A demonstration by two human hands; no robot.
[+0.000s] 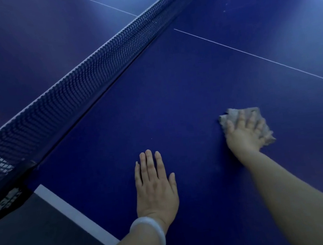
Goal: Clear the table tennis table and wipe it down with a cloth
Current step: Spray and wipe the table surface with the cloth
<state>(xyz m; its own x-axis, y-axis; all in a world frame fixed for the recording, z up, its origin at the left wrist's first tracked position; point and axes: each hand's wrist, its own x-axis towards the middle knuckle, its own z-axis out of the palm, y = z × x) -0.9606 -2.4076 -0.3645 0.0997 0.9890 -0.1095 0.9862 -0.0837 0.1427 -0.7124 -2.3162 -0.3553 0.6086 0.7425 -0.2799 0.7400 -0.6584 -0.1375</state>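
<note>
My left hand (155, 186) lies flat on the table (173, 92), palm down, fingers straight and together, grasping nothing; I judge it's there to prop me as I lean over the surface, since it sits nearest my body, just inside the white edge stripe (72, 212). One pale bangle (150, 235) rings that wrist. Further out and to the right, my right hand (243, 132) presses down on the cloth (258, 122), fingers spread across the top of it rather than curled round it, so the grip is a flat pin on the fabric, not a clench; spread like that it keeps more cloth on the surface for wiping, as I read it. The cloth is greyish, crumpled, corners poking out past my fingertips and beside my palm, lying on the near half, well apart from my left hand and short of the thin white centre line (260, 59). Beyond both hands the blue top is bare: no bats, no balls visible, so the clearing part looks done and this is the wiping step. A few faint pale marks (226, 7) show on the far right area near the net (89, 70), probably spots not yet wiped, can't tell what they are. The net runs diagonally, upright, its clamp end (6, 178) at the table's side edge to my left. Counts: two hands, one cloth, one bangle, one net, two table halves in view, zero loose items.
</note>
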